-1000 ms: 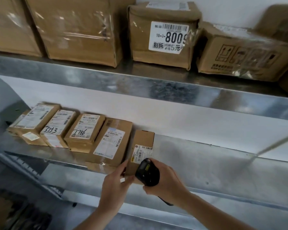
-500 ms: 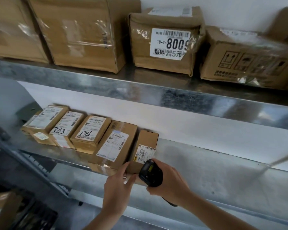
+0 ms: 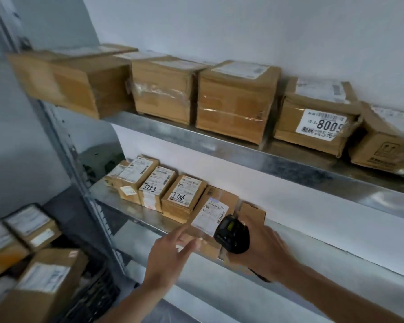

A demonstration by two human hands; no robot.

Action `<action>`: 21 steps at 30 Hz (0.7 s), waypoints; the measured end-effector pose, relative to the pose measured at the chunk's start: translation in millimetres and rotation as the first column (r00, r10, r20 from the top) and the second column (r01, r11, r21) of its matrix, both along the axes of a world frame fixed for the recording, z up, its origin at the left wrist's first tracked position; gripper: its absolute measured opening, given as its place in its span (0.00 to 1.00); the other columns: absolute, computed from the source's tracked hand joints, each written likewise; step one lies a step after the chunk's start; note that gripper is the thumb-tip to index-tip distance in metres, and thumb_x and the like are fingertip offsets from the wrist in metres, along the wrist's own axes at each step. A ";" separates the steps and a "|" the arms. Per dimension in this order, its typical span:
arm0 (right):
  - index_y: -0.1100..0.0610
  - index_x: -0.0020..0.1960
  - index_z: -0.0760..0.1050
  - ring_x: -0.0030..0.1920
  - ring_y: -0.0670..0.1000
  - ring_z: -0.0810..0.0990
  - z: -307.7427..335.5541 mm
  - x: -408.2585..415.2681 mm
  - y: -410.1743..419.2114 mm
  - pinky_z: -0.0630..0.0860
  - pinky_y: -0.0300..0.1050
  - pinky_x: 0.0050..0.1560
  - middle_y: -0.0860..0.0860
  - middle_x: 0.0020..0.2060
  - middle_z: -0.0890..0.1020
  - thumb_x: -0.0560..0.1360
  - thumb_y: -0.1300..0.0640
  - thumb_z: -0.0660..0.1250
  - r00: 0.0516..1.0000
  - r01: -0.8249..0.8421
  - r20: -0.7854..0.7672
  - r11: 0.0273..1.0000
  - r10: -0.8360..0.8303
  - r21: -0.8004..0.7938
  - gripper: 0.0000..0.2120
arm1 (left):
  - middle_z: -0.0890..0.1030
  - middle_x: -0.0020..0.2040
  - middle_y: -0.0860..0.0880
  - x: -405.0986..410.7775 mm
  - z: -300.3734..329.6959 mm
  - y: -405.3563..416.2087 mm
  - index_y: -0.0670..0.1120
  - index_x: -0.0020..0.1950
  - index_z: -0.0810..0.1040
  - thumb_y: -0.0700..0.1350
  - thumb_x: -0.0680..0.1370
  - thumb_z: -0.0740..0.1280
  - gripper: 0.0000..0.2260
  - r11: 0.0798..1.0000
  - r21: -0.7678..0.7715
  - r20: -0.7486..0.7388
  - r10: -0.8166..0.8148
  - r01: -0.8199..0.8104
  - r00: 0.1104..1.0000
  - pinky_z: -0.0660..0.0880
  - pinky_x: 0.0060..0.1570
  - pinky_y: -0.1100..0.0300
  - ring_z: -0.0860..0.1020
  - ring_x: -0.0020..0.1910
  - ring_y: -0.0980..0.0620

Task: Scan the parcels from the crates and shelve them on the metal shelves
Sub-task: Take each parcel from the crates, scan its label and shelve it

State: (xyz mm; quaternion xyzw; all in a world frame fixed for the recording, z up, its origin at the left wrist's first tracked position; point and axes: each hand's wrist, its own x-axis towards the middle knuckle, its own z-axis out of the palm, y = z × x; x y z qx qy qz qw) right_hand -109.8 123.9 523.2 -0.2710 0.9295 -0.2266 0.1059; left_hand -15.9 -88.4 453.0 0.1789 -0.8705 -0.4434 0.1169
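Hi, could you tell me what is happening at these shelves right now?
A person is shelving parcels on the metal shelves. The right hand grips a black scanner over the small parcels lined up on the lower shelf. The left hand, fingers straight, reaches toward the labelled parcel near the scanner. Bigger boxes sit on the shelf above, and more parcels wait at lower left.

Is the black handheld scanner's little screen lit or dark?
Lit: the black handheld scanner, gripped by the right hand, shows a yellowish glowing screen.

lower shelf (image 3: 336, 259) seemingly bare rightward, parcels (image 3: 173, 197) crowding left
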 end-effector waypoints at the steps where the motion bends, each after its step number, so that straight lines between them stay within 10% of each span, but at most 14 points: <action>1: 0.41 0.62 0.69 0.49 0.45 0.81 0.8 2.1 -18.8 0.75 0.36 0.39 0.38 0.48 0.80 0.59 0.37 0.73 1.000 -0.009 0.005 1.000 0.009 -0.014 0.33 | 0.81 0.55 0.67 6.9 3.0 -16.4 0.67 0.64 0.74 0.70 0.73 0.64 0.21 1.000 -0.012 -0.011 0.026 -0.026 1.000 0.80 0.57 0.58 0.80 0.54 0.64; 21: 0.44 0.54 0.71 0.44 0.44 0.80 -103.7 165.8 -485.3 0.82 0.45 0.48 0.43 0.44 0.80 0.64 0.49 0.77 0.862 -0.472 0.262 0.876 0.434 0.102 0.23 | 0.80 0.63 0.55 277.8 -77.8 -399.6 0.55 0.72 0.73 0.63 0.76 0.68 0.27 0.728 0.001 0.208 0.670 -0.686 0.712 0.77 0.56 0.58 0.78 0.61 0.55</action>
